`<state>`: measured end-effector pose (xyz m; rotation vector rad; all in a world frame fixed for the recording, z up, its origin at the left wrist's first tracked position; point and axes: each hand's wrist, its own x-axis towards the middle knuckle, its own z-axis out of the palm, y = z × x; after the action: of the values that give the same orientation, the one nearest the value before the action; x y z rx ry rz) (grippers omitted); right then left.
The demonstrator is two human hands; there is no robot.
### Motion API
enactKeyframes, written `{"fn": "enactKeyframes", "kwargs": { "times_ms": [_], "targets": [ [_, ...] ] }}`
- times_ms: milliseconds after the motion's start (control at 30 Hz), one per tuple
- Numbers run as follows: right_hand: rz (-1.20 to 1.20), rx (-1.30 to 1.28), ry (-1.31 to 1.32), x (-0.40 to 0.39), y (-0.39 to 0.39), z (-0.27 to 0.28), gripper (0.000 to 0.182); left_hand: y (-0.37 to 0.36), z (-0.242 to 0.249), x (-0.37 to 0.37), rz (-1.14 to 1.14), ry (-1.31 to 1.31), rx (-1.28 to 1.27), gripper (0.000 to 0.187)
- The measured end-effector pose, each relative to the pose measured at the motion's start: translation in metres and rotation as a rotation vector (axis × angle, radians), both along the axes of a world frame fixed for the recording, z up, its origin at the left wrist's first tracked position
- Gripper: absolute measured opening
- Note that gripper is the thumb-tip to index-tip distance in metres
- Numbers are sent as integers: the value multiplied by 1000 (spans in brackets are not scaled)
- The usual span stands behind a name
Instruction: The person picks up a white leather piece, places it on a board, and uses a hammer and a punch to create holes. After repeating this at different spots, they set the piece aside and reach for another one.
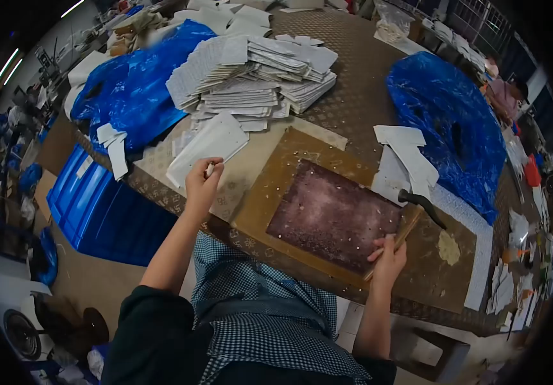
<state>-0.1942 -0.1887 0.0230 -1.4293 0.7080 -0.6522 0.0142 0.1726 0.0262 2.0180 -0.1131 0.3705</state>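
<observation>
My left hand (204, 179) is closed in a pinch round a small pale piece, too small to name, over the lower edge of a white sheet (212, 144). Near the front of the table my right hand (388, 253) is wrapped round the wooden handle of a hammer (408, 224), whose dark curved head points up and away from me. Beside that hand lies a dark maroon slab (334, 208), dotted with small white bits, on a brown board (257, 199). Stacks of pale cut pieces (250, 77) rise behind the white sheet.
Blue plastic bags (132, 90) lie at the back left and another blue bag (449, 122) at the right. White pieces (411, 154) rest beyond the hammer. A blue crate (106, 212) stands below the table's left edge. At the far right a person (504, 96) is partly visible.
</observation>
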Motion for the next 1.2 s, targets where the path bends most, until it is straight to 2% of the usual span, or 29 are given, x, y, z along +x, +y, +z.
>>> {"fn": "enactKeyframes", "kwargs": {
  "times_ms": [100,133,233,333,433,733,833,933,967,1033,1200],
  "targets": [
    [13,33,17,1,-1,2,20,27,-7,30,77,-100,241,30],
    [7,33,24,1,0,4,20,35,-6,35,81,-138,467,43],
    [-20,34,23,3,2,5,19,30,3,36,108,-14,745,57],
    [-24,37,3,1,0,1,19,25,3,36,124,46,837,63],
    [-12,26,13,1,-1,1,19,22,0,38,158,22,800,61],
    [0,46,4,1,-1,2,18,33,11,42,201,-143,789,60],
    [-6,71,-15,1,0,4,18,5,40,32,-68,-188,647,58],
    [-9,80,-66,-2,-1,1,18,-48,52,14,-389,-105,557,58],
    [-10,83,-77,-2,-2,0,18,-70,59,2,-447,-132,592,58],
    [-17,92,-105,-3,-3,-1,18,-106,63,-11,-452,-21,744,58],
    [-38,90,-142,-3,-1,0,19,-135,66,-1,-576,-60,989,34]
  ]
}}
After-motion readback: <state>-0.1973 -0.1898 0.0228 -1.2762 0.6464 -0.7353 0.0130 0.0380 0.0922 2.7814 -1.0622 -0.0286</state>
